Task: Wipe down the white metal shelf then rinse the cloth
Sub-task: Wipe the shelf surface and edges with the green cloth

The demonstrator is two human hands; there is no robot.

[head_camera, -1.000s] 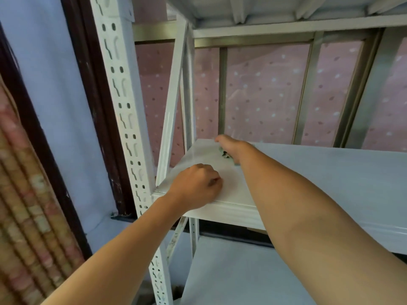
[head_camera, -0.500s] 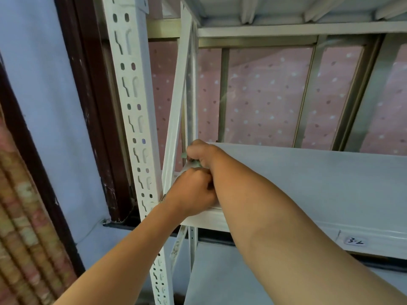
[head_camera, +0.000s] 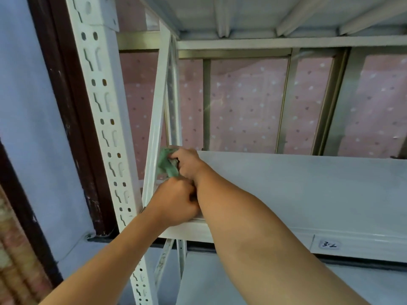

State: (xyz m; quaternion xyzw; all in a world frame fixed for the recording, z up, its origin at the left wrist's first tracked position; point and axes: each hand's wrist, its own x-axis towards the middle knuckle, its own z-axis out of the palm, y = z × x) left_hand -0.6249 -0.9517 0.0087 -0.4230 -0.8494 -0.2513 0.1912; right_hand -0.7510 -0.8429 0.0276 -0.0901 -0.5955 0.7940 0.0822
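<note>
The white metal shelf (head_camera: 308, 190) runs across the right half of the view, its flat board at chest height. My right hand (head_camera: 187, 164) is closed on a crumpled green cloth (head_camera: 166, 165) at the board's far left end, pressing it against the slanted white brace (head_camera: 157, 115). My left hand (head_camera: 176, 203) is a closed fist resting on the board's front left corner, just below the right hand and touching its wrist. I see nothing held in the left hand. Part of the cloth is hidden behind my fingers.
A perforated white upright post (head_camera: 103, 119) stands left of the hands. Behind it is a dark brown frame (head_camera: 66, 119) and a pale blue wall (head_camera: 28, 106). A lower shelf board (head_camera: 264, 287) and an upper one (head_camera: 264, 12) bound the space. A label (head_camera: 329, 245) marks the front lip.
My right hand has slid left along the board from its back-left area to the slanted brace, and the green cloth now shows. The left fist has stayed on the front corner.
</note>
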